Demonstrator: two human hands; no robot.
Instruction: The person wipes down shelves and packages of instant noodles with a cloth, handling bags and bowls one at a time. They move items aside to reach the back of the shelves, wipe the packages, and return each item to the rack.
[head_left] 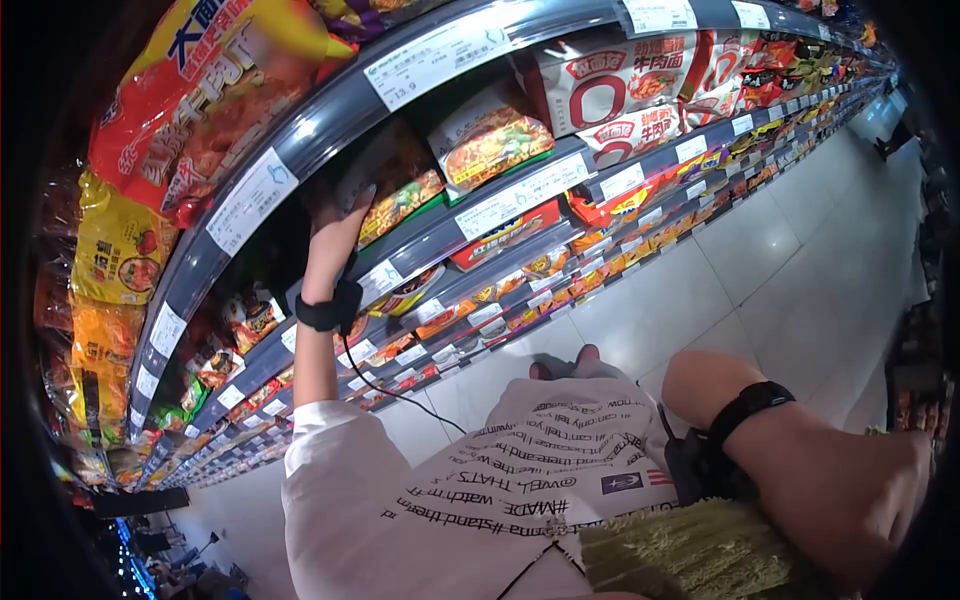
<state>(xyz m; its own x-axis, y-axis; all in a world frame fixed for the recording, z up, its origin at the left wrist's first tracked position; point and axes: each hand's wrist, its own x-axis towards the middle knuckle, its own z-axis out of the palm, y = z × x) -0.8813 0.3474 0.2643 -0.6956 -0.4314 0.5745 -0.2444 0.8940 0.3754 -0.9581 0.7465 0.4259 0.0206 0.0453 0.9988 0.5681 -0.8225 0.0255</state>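
Note:
My left hand (338, 228) reaches into a dark gap on a shelf, with a black band round its wrist. Its thumb stretches out along the left side of a boxy noodle pack (398, 205), apart from the fingers, which run into shadow. I see no item held in it. A similar noodle pack (490, 140) stands just to the right. My right hand (705, 385) is bent in front of my body, below a black wristband (750, 405). Its fingers are hidden, so its grip does not show. By the right arm hangs a fuzzy green bag-like item (700, 550).
Price-tagged shelf edges (440, 70) curve across the view. Red noodle bags (200, 110) lie at upper left, white noodle bags (630, 90) at upper right. A black cable (400, 400) runs from the left wristband towards my body. Pale floor tiles (740, 250) stretch off to the right.

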